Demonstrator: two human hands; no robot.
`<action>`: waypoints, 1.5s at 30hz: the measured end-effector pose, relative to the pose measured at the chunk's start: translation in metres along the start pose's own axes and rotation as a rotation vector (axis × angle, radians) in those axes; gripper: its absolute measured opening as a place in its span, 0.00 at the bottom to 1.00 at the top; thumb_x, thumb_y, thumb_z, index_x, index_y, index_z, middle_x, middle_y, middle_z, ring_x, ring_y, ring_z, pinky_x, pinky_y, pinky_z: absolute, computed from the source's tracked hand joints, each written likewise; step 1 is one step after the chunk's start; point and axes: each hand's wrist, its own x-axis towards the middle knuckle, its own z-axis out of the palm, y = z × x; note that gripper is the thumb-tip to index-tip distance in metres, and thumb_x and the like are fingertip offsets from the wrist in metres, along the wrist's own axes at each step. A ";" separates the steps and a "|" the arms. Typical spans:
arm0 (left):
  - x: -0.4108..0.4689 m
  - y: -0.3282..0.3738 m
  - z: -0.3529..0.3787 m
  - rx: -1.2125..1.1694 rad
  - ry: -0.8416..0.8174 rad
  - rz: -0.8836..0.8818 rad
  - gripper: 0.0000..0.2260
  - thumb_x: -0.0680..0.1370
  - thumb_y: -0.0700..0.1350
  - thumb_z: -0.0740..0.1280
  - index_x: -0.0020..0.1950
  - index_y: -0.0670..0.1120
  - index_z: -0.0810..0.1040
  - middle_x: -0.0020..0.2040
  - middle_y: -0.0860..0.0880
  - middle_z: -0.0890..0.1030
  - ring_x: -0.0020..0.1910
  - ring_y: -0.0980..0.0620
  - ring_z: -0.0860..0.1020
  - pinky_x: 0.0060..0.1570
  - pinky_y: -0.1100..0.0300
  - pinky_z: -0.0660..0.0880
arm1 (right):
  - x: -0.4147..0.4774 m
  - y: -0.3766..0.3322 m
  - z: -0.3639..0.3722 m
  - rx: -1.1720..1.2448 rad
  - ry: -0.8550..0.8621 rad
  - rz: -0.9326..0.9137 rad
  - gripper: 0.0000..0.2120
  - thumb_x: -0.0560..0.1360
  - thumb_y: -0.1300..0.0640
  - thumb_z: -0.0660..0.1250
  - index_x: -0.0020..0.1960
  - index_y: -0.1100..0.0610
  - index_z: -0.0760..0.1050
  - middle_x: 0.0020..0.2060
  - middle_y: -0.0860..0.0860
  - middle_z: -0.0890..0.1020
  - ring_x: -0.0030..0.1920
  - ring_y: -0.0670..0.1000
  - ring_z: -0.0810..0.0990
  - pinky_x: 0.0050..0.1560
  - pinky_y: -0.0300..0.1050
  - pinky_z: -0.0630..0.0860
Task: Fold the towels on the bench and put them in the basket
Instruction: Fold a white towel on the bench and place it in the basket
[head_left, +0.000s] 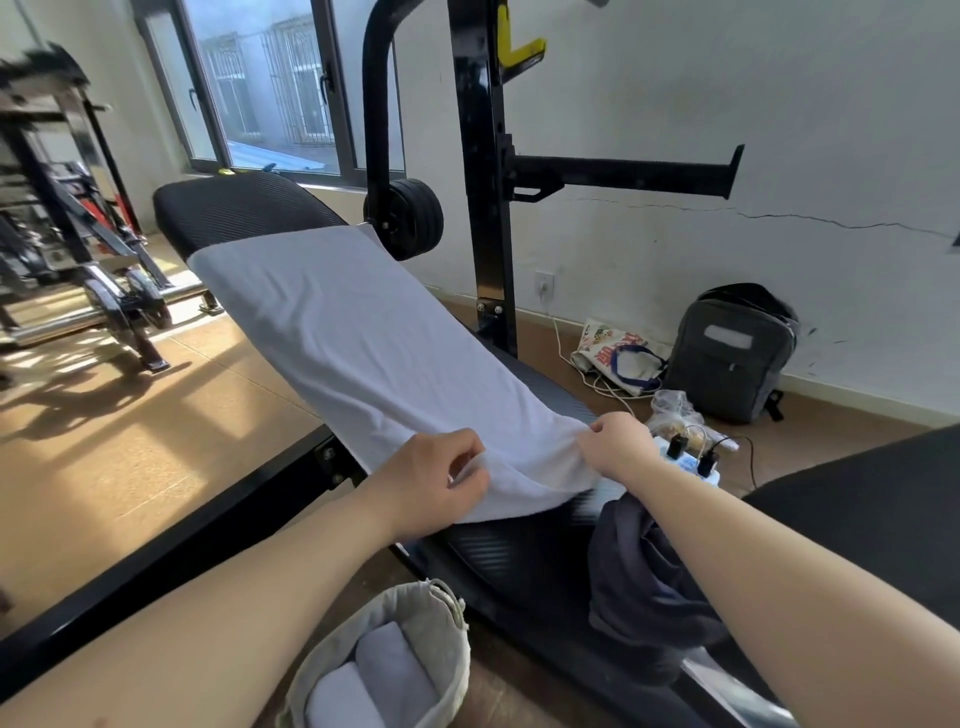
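Note:
A pale grey towel (363, 332) lies spread lengthwise along the black padded bench (234, 208). My left hand (436, 478) pinches the towel's near left corner. At the near right corner, my right hand (615, 444) pinches the edge. A dark navy towel (639, 571) hangs crumpled over the bench's near end, under my right forearm. On the floor below my arms stands a grey fabric basket (447, 639) holding two rolled pale towels (384, 675).
A black rack upright (483, 208) with a side bar stands behind the bench. A grey backpack (732, 353), a printed bag (618, 353), a power strip (691, 457) and cables lie on the floor to the right. Gym equipment (67, 234) fills the left.

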 end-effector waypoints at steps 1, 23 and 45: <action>0.000 0.001 -0.002 -0.022 -0.028 -0.015 0.09 0.77 0.47 0.67 0.39 0.49 0.70 0.31 0.54 0.71 0.32 0.56 0.69 0.34 0.65 0.66 | 0.002 0.000 -0.002 0.081 0.020 0.034 0.11 0.76 0.59 0.61 0.35 0.53 0.68 0.32 0.51 0.71 0.33 0.53 0.69 0.33 0.44 0.63; 0.002 -0.020 -0.032 -0.221 0.299 -0.223 0.09 0.79 0.40 0.63 0.46 0.54 0.78 0.31 0.53 0.78 0.28 0.57 0.70 0.29 0.67 0.66 | 0.006 -0.014 -0.021 0.679 -0.069 0.038 0.24 0.76 0.76 0.51 0.47 0.59 0.84 0.55 0.58 0.80 0.52 0.59 0.81 0.50 0.55 0.85; 0.011 -0.081 -0.130 -0.685 0.747 -0.500 0.06 0.81 0.41 0.67 0.54 0.48 0.83 0.52 0.51 0.82 0.38 0.61 0.84 0.52 0.52 0.82 | 0.034 -0.165 -0.017 0.777 0.051 -0.220 0.05 0.81 0.60 0.66 0.48 0.58 0.71 0.44 0.56 0.82 0.40 0.56 0.87 0.42 0.52 0.85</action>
